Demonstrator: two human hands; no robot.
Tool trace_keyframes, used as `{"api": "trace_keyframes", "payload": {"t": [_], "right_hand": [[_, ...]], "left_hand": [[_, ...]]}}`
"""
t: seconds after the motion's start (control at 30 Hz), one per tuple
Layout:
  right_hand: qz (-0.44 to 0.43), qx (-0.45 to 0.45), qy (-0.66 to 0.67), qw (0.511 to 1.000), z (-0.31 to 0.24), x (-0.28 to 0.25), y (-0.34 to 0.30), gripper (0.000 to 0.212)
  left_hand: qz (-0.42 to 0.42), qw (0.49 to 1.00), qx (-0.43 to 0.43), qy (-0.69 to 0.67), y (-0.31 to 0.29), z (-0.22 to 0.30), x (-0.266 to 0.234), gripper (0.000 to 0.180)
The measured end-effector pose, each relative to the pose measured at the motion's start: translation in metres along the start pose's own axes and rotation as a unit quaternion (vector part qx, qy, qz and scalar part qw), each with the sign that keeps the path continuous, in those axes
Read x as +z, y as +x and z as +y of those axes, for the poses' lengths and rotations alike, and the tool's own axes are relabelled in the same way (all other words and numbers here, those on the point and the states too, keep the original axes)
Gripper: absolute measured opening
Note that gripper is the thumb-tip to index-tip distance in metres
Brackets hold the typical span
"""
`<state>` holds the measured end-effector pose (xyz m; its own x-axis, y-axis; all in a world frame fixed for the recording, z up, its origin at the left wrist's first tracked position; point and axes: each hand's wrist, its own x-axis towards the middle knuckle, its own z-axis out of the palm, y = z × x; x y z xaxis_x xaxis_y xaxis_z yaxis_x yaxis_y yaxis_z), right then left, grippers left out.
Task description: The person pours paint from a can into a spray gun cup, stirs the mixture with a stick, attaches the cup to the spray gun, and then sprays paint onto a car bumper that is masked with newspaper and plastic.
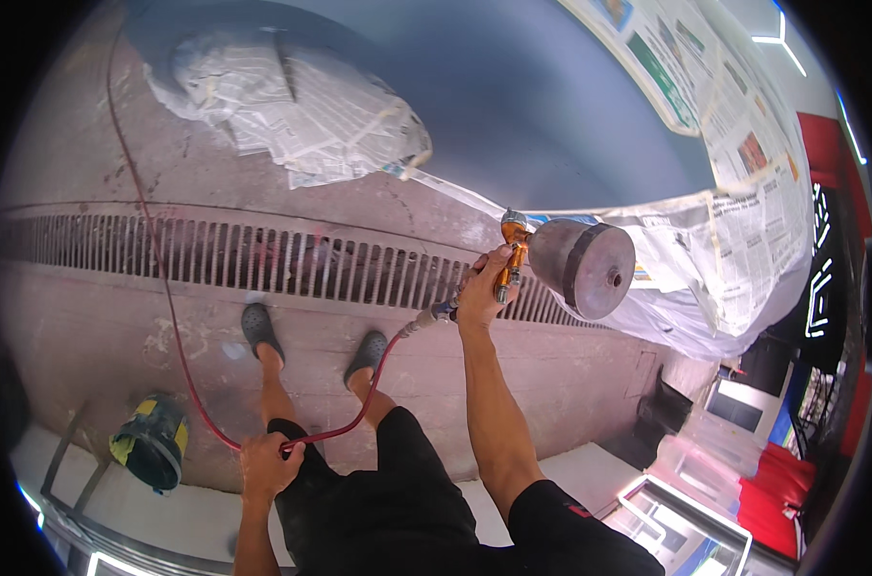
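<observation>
My right hand (482, 290) is wrapped round a spray gun (515, 252) with an orange-gold body and a large grey paint cup (584, 269) on its right. A red air hose (390, 351) joins the gun below my hand. Lower left, my left hand (269, 463) is closed round that same hose, which runs on up and away to the far left. Ahead of the gun is a blue-grey car body panel (522, 106). Newspaper masking (758, 230) taped along its edge covers the right side, and a paper-wrapped wheel (311, 115) sits at the left.
A metal floor grate (215, 252) crosses the floor between my feet and the car. At the lower left stands a dark bucket (154, 444) with yellow patches. Clear plastic sheeting (690, 461) and a red cloth (774, 494) are at the lower right.
</observation>
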<state>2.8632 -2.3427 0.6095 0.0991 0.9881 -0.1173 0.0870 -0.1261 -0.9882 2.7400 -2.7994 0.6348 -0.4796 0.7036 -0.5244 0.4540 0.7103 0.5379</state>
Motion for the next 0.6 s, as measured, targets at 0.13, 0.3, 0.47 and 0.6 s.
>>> {"api": "trace_keyframes", "payload": {"t": [0.13,0.3,0.47,0.6], "right_hand": [[-0.049,0.002,0.044,0.998,-0.004,0.086,-0.046,0.045],[-0.101,-0.006,-0.004,0.995,-0.008,0.187,-0.087,0.044],[-0.188,-0.003,0.023,0.982,-0.010,0.248,-0.109,0.045],[-0.195,-0.012,0.052,0.979,-0.026,0.240,-0.112,0.041]], "left_hand": [[0.008,1.000,-0.012,-0.014,-0.005,-0.037,-0.037,0.036],[0.002,0.999,-0.031,-0.018,-0.012,-0.074,-0.071,0.037],[0.009,0.998,-0.041,-0.042,-0.008,-0.094,-0.086,0.038],[-0.012,0.997,-0.052,-0.052,-0.002,-0.086,-0.085,0.039]]}}
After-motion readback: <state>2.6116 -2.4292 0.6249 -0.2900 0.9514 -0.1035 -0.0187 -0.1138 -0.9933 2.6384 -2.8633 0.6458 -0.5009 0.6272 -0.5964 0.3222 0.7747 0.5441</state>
